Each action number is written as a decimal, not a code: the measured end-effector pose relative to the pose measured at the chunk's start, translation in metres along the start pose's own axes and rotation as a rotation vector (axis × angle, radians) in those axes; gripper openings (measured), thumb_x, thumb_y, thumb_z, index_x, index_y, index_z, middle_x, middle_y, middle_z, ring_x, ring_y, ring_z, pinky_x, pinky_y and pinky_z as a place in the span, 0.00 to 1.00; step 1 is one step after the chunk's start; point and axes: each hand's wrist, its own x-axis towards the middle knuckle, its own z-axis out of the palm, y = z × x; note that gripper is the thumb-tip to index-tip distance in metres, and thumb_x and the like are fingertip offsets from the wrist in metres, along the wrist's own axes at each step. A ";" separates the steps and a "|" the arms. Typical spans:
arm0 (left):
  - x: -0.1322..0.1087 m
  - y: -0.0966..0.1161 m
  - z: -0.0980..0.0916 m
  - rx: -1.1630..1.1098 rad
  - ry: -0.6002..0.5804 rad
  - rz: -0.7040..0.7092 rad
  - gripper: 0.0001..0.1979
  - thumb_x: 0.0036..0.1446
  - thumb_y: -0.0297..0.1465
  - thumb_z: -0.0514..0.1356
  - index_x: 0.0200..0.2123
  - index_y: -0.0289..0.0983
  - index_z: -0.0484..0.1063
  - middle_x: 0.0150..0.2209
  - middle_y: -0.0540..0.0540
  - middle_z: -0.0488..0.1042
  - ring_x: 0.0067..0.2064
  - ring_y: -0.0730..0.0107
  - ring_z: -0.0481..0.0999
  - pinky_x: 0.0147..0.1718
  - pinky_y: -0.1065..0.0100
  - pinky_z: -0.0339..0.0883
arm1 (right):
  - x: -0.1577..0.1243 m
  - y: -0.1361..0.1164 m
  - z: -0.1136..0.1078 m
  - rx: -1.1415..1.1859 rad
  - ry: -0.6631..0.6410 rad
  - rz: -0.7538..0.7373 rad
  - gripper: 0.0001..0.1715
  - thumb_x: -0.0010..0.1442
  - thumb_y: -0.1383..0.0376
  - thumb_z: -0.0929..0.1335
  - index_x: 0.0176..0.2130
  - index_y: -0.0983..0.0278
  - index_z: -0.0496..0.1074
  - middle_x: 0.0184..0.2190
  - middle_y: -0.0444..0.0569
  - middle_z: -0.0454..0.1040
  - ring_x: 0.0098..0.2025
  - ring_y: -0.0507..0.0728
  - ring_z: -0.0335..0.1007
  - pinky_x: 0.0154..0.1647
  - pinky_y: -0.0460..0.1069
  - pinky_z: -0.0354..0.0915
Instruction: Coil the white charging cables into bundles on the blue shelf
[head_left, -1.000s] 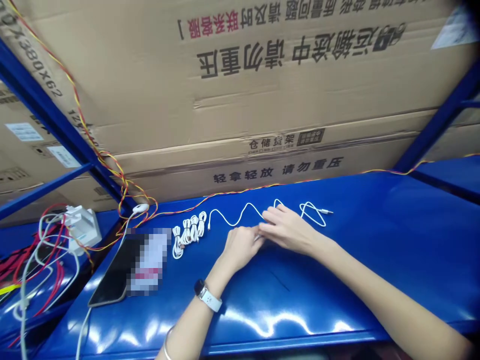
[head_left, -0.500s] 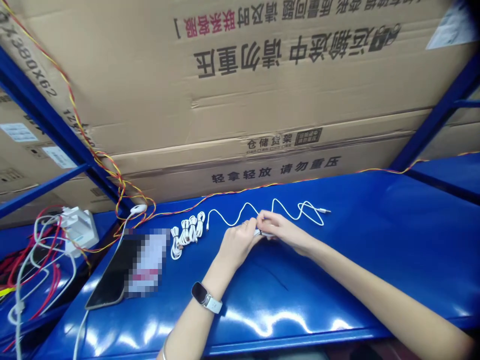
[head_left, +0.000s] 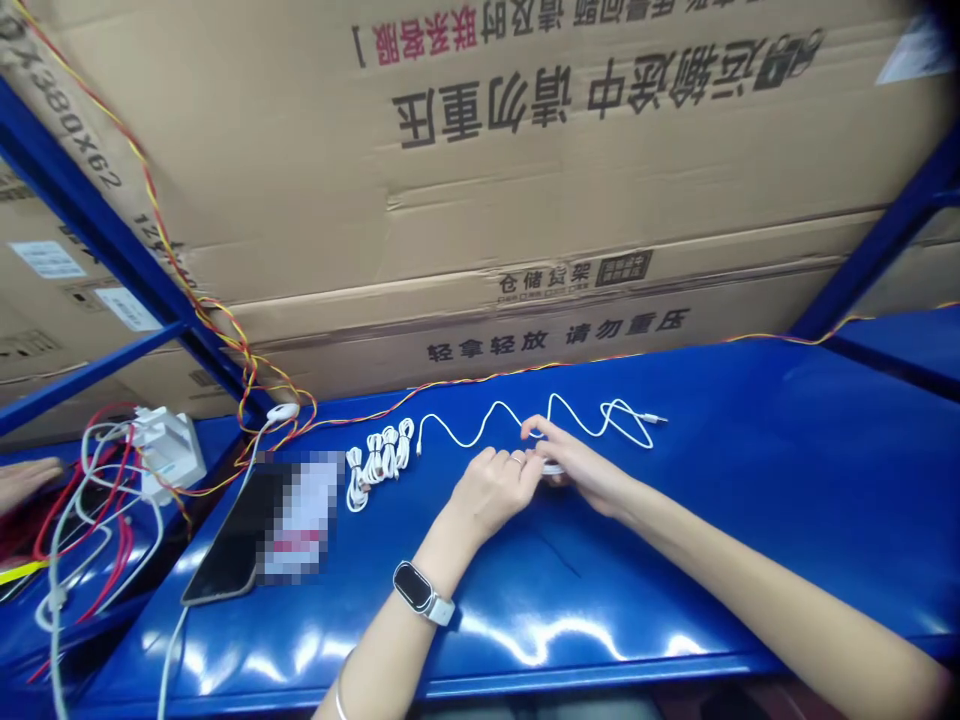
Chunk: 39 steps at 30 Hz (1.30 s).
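Note:
A long white cable (head_left: 592,425) lies in waves across the blue shelf (head_left: 712,520). My left hand (head_left: 495,490), with a smartwatch on the wrist, meets my right hand (head_left: 574,465) at the middle of that cable. Both hands have their fingers pinched together on a small white piece (head_left: 553,468) between them, which seems to be part of the cable. Several bundled white cables (head_left: 379,460) lie just left of my left hand.
A dark phone (head_left: 232,545) with a white lead lies at the shelf's left. A white charger block (head_left: 169,450) with red and white wires sits further left. Large cardboard boxes (head_left: 487,200) fill the back. Another person's hand (head_left: 26,475) shows at the left edge.
My right hand has drawn back off the cable's waves, uncovering them, and its fingers have closed to a pinch beside my left hand. Another person's hand has appeared at the left edge.

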 end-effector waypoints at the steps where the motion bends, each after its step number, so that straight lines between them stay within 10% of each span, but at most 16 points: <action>1: 0.000 0.000 0.000 -0.016 -0.019 -0.006 0.14 0.64 0.27 0.44 0.37 0.35 0.68 0.27 0.46 0.72 0.30 0.70 0.72 0.28 0.67 0.56 | 0.000 0.000 -0.001 -0.016 -0.002 0.007 0.11 0.49 0.67 0.60 0.37 0.59 0.58 0.19 0.36 0.53 0.19 0.47 0.45 0.19 0.43 0.43; 15: -0.003 -0.025 -0.005 -0.078 -0.055 -0.360 0.18 0.65 0.35 0.41 0.38 0.36 0.69 0.28 0.45 0.74 0.30 0.68 0.74 0.29 0.68 0.56 | 0.007 -0.004 -0.008 -0.386 0.124 -0.302 0.15 0.63 0.53 0.57 0.40 0.61 0.60 0.17 0.37 0.59 0.20 0.49 0.53 0.23 0.45 0.52; 20: -0.014 -0.059 -0.007 -0.033 -0.037 -0.706 0.17 0.63 0.39 0.43 0.41 0.39 0.69 0.28 0.45 0.75 0.30 0.65 0.74 0.26 0.69 0.53 | 0.012 0.007 -0.013 -0.954 0.065 -0.582 0.16 0.64 0.62 0.58 0.49 0.61 0.65 0.46 0.52 0.70 0.49 0.58 0.63 0.48 0.56 0.60; 26: -0.026 -0.088 -0.003 -0.037 -0.060 -1.031 0.16 0.61 0.41 0.47 0.41 0.42 0.71 0.30 0.45 0.76 0.34 0.61 0.75 0.29 0.69 0.56 | 0.010 0.021 -0.002 -1.297 -0.053 -0.690 0.20 0.64 0.64 0.58 0.55 0.59 0.62 0.55 0.53 0.64 0.57 0.60 0.56 0.51 0.58 0.58; 33: -0.033 -0.091 0.001 -0.052 -0.229 -0.986 0.15 0.58 0.40 0.51 0.36 0.40 0.74 0.35 0.41 0.75 0.45 0.55 0.71 0.35 0.65 0.62 | 0.024 0.025 -0.030 -1.587 0.309 -0.587 0.22 0.61 0.66 0.61 0.55 0.69 0.63 0.53 0.60 0.66 0.56 0.66 0.55 0.50 0.60 0.54; 39: -0.039 -0.093 0.007 0.030 -0.258 -1.018 0.16 0.57 0.38 0.51 0.36 0.35 0.75 0.40 0.36 0.72 0.48 0.51 0.66 0.36 0.61 0.64 | 0.025 0.017 -0.047 -1.651 0.332 -0.485 0.10 0.60 0.69 0.61 0.39 0.67 0.70 0.42 0.58 0.70 0.48 0.63 0.61 0.42 0.54 0.56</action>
